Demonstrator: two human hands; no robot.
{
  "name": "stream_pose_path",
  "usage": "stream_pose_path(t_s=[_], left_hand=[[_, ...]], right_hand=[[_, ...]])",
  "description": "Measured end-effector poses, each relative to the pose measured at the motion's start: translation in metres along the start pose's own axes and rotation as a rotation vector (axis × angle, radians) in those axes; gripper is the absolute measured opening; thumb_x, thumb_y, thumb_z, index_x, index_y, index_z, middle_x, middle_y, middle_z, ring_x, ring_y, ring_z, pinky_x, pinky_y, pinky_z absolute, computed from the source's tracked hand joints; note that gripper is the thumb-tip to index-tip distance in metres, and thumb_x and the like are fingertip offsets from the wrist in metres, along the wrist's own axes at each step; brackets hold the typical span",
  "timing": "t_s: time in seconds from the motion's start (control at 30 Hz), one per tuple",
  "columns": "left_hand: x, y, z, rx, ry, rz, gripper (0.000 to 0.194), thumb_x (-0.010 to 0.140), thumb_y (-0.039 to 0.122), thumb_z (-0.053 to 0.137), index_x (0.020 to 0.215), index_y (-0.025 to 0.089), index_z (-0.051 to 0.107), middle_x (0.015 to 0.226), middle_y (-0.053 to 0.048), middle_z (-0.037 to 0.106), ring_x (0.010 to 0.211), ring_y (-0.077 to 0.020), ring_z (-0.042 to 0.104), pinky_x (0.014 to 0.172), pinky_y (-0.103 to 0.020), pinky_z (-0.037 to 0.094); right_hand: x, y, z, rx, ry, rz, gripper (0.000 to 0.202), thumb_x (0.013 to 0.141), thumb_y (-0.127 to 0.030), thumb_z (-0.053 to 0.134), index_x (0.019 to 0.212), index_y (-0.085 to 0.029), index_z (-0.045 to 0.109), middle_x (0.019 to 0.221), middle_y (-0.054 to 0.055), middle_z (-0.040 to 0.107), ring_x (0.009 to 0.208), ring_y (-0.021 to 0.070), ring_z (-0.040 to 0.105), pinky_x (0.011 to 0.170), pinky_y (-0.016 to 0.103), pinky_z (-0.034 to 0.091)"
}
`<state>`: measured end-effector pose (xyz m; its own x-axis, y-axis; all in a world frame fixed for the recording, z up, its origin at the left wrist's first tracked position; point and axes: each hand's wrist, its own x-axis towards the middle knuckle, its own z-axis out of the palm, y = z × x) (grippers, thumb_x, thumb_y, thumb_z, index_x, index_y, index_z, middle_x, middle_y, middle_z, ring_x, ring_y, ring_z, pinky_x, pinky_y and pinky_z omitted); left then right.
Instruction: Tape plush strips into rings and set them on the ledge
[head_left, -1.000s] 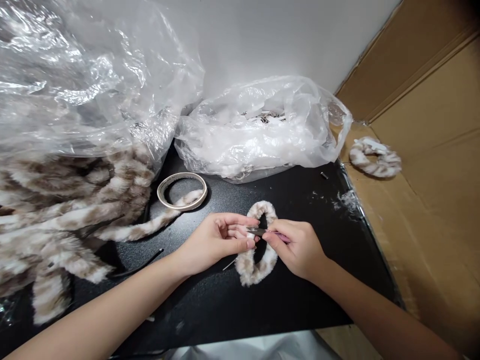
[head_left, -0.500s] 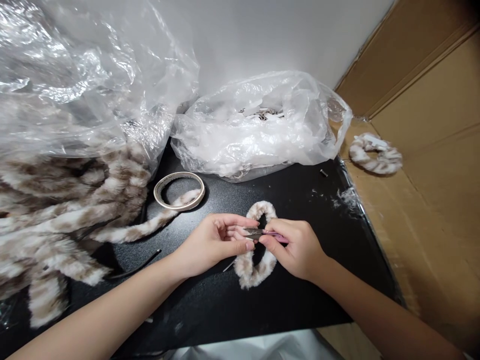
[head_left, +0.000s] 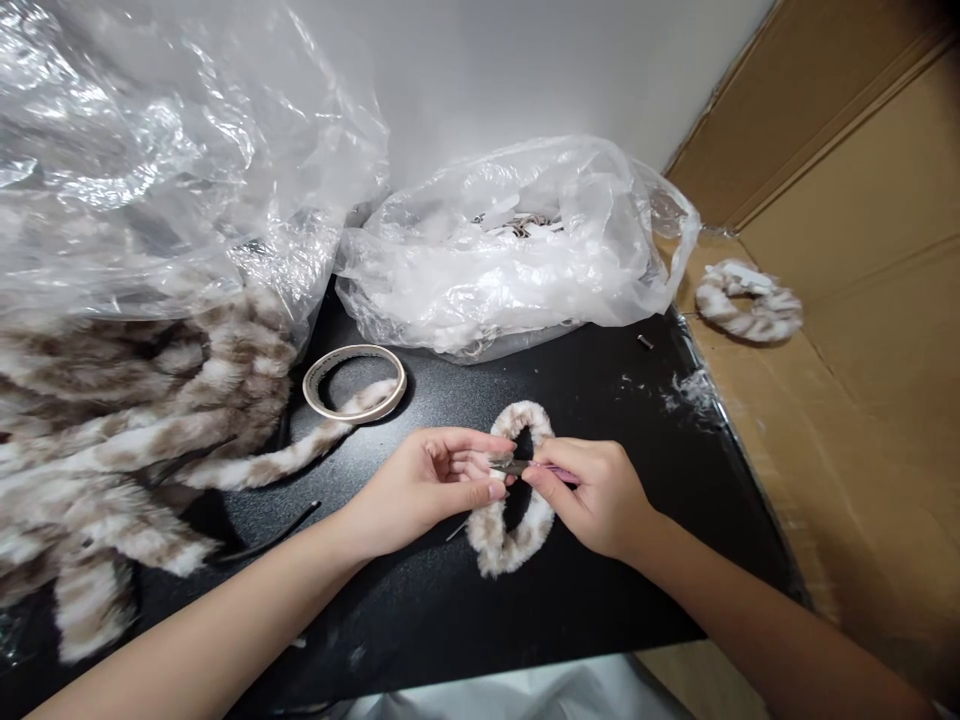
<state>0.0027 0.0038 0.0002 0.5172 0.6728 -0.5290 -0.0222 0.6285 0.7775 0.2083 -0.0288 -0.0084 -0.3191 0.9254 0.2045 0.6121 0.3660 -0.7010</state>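
Observation:
My right hand [head_left: 592, 490] grips small snips [head_left: 514, 467], metal-bladed with a pinkish handle. Their blades point left, toward my left hand [head_left: 431, 490]. That hand is closed in a pinch, thumb and fingertips around a small white piece [head_left: 496, 474]; the blade tips meet it there. What else the left fingers hold is hidden. Directly beneath both hands lies a fluffy white-and-brown plush loop [head_left: 517, 545] on the black table [head_left: 622, 620]. A thin dark stick [head_left: 456, 531] rests just left of the loop.
A tape roll [head_left: 355, 384] surrounds the end of a plush strip [head_left: 277, 463]. Plush strips [head_left: 150, 430] are heaped at left under clear plastic [head_left: 172, 130]. Behind stands a plastic bag [head_left: 517, 260] with white pieces. Another plush ring [head_left: 748, 302] sits on cardboard [head_left: 847, 400] at right.
The snips' blades, apart before, now look closed together at the white piece. Both hands stay almost in place. The camera view has shifted slightly.

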Motion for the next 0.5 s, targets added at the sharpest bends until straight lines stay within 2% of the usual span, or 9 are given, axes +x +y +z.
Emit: stream_pose_path(t_s=[0.27,0.5], left_hand=[[0.0015,-0.0034,0.0005,0.035,-0.023,0.004,0.041,0.066,0.022,0.083,0.104,0.012,0.071,0.080,-0.006,0.074,0.072,-0.0145,0.066,0.067,-0.024,0.050],[0.0010,-0.0017,-0.0003,0.026,-0.011,0.018,0.039,0.067,0.020,0.083,0.103,0.011,0.072,0.069,-0.002,0.072,0.059,-0.0082,0.061,0.060,-0.018,0.046]], right_hand=[[0.0019,-0.0036,0.0024,0.007,-0.018,0.017,0.034,0.092,-0.038,0.053,0.065,-0.018,0.056,0.056,-0.002,0.054,0.049,0.0083,0.047,0.050,0.022,0.031],[-0.0004,-0.0015,0.0019,0.038,-0.016,0.032,0.034,0.093,-0.035,0.052,0.066,-0.017,0.059,0.056,-0.002,0.054,0.050,0.0079,0.047,0.051,0.022,0.031]])
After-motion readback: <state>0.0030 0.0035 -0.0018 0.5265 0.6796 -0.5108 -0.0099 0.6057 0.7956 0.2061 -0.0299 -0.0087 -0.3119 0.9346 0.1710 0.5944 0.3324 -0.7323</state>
